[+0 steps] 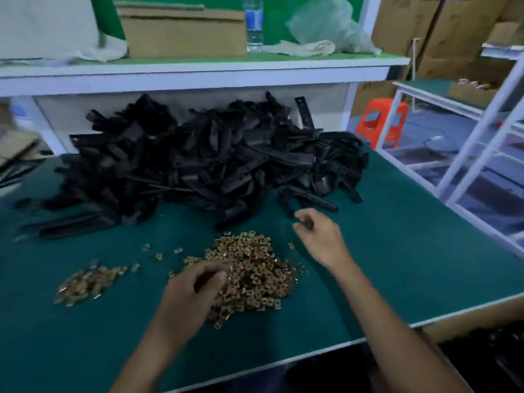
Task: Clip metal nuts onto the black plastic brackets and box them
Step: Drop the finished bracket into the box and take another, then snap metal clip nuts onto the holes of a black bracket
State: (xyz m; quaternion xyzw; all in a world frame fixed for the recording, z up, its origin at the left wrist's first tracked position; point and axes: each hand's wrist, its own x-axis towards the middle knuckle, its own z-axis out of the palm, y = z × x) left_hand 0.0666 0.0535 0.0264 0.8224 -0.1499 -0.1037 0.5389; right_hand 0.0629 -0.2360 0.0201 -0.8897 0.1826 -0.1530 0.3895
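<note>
Head view of a workbench. A large heap of black plastic brackets occupied the centre of the frame, at the back of the green table mat. Below it, at lower centre, lay the main pile of metal nuts; a smaller nut pile sat well apart at lower left, with loose nuts scattered between the 2.

The left hand rested on the left edge of the main pile, fingers curled downward and tips bunched against the nuts; whether a nut was pinched could not be told. The right hand hovered right of centre, between the nuts and the brackets, with thumb and fingers curled toward each other; blur hid whether anything sat between them.

Across the top of the frame, a white shelf carried a cardboard box, a water bottle and a crumpled plastic bag. An orange stool stood at right, beyond the table.
</note>
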